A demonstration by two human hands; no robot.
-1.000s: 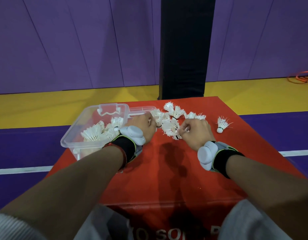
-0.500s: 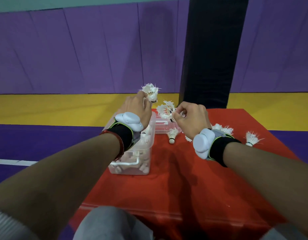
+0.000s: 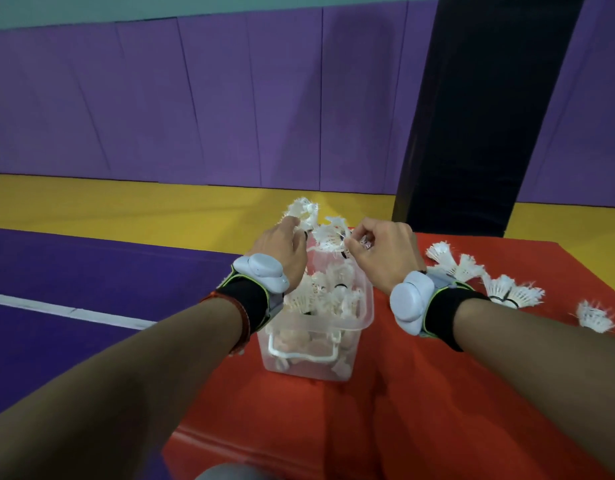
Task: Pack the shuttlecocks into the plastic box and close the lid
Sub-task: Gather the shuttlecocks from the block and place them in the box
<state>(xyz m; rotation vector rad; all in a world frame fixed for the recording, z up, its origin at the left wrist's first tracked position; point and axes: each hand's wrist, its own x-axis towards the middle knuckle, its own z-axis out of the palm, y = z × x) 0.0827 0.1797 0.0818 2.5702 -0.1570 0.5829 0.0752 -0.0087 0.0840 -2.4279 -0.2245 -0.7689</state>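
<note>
Holding one in each hand, the person has both hands up over the far end of the plastic box (image 3: 367, 308), I think so each one can drop right in. The left hand (image 3: 282, 251) pinches the left shuttlecock (image 3: 303, 212) by its bottom end, fingers curled round it. Its feathers point up and away, so its long line stands nearly straight up. The right hand (image 3: 385, 252) pinches the right shuttlecock (image 3: 328, 234), finger and thumb closed on it. That one lies more on its side, feathers pointing left toward the other hand. Fingers hide both round noses

The box stands by the left edge of the red top (image 3: 368, 410), close to the far left corner, with its long side running away from the person. It is open on top and heaped with packed shuttlecocks (image 3: 333, 294), which may be why the hands are up so high. A white handle (image 3: 302, 355) sits on the near short wall. I cannot see the lid

Some loose shuttlecocks (image 3: 500, 289) lie on their sides toward the far right corner, well apart from the box, so the packing is not done yet
</note>
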